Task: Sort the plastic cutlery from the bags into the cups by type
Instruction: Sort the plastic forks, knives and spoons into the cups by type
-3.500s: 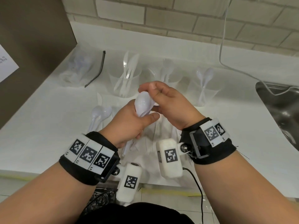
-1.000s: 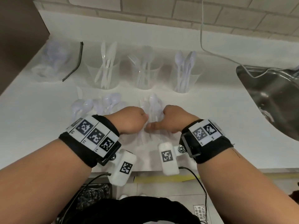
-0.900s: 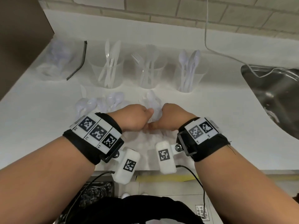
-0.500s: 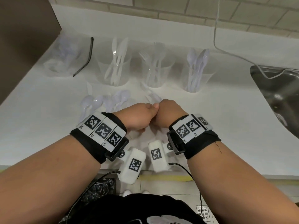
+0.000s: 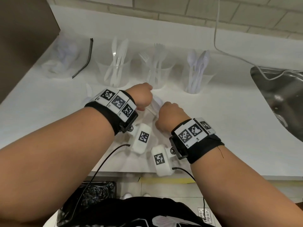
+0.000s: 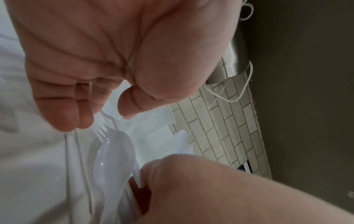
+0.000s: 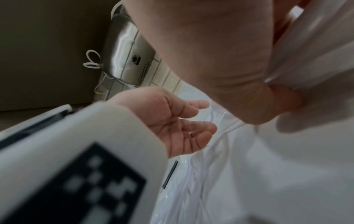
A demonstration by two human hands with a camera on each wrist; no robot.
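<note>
White counter, tiled wall

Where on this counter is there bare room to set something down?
The widest bare patch lies between the spoon cup and the sink, running to the counter's front edge. Another lies front-left, below the zip bag. It is crowded mid-counter: both hands, left and right, work over loose cutlery there, before the knife cup and fork cup.

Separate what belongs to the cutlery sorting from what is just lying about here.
Job:
- knife cup, fork cup, spoon cup
- clear bag at back left
- cutlery bundle held in the right hand
- left hand, loosely open by the bundle

Lying about:
- sink
- white cable
</note>
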